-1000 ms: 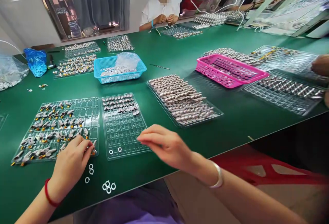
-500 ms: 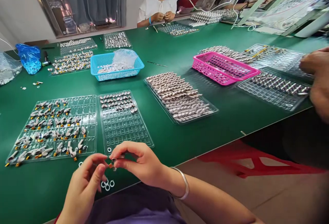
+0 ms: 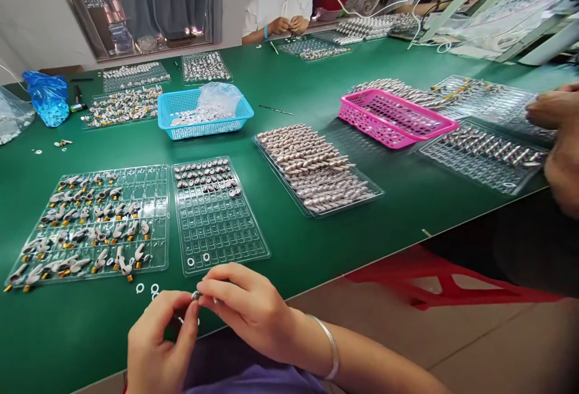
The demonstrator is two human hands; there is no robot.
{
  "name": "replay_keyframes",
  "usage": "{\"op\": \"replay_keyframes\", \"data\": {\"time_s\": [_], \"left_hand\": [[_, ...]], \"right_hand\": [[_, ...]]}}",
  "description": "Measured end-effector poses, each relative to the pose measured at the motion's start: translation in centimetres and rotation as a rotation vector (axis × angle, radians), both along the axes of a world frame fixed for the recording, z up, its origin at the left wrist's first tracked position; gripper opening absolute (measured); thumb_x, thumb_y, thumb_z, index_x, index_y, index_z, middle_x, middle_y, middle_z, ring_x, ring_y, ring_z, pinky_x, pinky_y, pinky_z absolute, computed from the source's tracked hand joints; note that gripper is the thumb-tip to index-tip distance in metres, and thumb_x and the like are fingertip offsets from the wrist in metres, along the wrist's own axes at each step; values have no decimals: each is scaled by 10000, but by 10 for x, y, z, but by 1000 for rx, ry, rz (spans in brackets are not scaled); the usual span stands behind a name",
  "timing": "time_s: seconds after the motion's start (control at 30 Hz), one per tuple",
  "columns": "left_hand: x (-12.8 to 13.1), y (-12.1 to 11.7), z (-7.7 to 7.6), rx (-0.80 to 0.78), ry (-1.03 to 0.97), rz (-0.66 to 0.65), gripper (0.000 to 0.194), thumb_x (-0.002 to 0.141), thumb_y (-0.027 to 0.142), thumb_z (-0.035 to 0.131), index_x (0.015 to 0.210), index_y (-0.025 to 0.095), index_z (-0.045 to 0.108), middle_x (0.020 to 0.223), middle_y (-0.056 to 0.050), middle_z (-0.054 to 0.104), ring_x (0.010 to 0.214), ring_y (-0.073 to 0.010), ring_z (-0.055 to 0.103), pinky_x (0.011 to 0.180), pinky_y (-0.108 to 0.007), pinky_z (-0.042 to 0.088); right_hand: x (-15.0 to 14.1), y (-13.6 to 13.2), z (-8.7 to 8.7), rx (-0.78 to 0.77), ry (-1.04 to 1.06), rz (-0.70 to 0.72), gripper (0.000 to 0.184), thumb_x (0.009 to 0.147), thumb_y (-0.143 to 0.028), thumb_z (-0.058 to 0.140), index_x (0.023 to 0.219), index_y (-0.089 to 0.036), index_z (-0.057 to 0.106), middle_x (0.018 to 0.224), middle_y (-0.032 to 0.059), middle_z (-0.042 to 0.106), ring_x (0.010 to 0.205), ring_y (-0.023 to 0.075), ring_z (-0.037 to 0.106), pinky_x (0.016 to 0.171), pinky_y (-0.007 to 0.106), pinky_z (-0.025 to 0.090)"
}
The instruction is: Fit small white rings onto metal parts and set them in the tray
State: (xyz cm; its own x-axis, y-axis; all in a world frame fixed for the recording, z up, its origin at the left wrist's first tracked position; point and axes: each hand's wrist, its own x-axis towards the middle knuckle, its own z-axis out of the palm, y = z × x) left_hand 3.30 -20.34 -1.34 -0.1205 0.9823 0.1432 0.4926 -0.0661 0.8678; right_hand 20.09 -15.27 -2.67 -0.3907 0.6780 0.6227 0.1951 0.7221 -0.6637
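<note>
My left hand (image 3: 163,333) and my right hand (image 3: 253,306) meet above the table's near edge. Between their fingertips is a small grey earbud part (image 3: 196,295); both hands pinch it, and the fingers cover most of it. Several white rings (image 3: 140,288) lie on the green table beside my left hand, some partly hidden by it. Just beyond my hands is a clear tray (image 3: 217,225) with rows of small grey earbud parts at its far end and two white rings at its near end. Left of it, another tray (image 3: 156,225) carries white earbud housings with orange tabs.
A blue basket (image 3: 205,131) holds white pieces and a plastic bag. Past the middle stand a tray of stacked pale stems (image 3: 316,171) and a pink basket (image 3: 375,128). A co-worker's hands (image 3: 561,146) are at the right; another person (image 3: 283,11) sits across the table.
My hands have shifted slightly down, and the left thumb and forefinger have closed on the earbud part. Rings near my left hand are now more covered, and a second ring shows in the tray.
</note>
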Motion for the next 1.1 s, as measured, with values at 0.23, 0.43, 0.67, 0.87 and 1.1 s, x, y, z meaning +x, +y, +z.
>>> {"op": "replay_keyframes", "data": {"time_s": [0.23,0.43,0.67,0.87,1.1], "left_hand": [[-3,2,-9,572,465,-122,116,824,70,658,904,154,660,787,-37,706,682,-119,663,707,-200,523],[-4,0,-5,418,365,-148,87,860,110,622,918,172,640,780,-17,682,677,-107,649,649,-175,525],[-1,3,-5,376,230,-93,153,832,94,646,943,198,633,829,12,654,656,-85,619,584,-155,513],[3,5,-7,366,201,-15,138,826,89,639,910,199,628,804,24,634,634,-81,596,562,-162,498],[6,7,-4,380,242,14,129,823,74,621,866,195,622,773,27,621,619,-80,575,559,-168,480]], "right_hand": [[-3,-2,6,-100,-41,24,86,885,-120,489,879,-165,561,764,38,581,704,138,541,637,239,506],[-4,0,11,-238,10,56,80,830,-119,509,785,-183,525,713,2,526,656,118,487,591,226,429],[-14,-1,11,-841,257,131,137,828,-256,567,738,-168,513,662,-33,449,592,94,404,548,225,349],[-26,-5,5,-1110,511,188,288,817,-404,633,738,-163,494,649,-48,431,584,84,368,549,226,321],[-34,-9,1,-1311,686,224,378,748,-460,719,721,-163,487,595,-71,446,508,56,375,506,205,295]]}}
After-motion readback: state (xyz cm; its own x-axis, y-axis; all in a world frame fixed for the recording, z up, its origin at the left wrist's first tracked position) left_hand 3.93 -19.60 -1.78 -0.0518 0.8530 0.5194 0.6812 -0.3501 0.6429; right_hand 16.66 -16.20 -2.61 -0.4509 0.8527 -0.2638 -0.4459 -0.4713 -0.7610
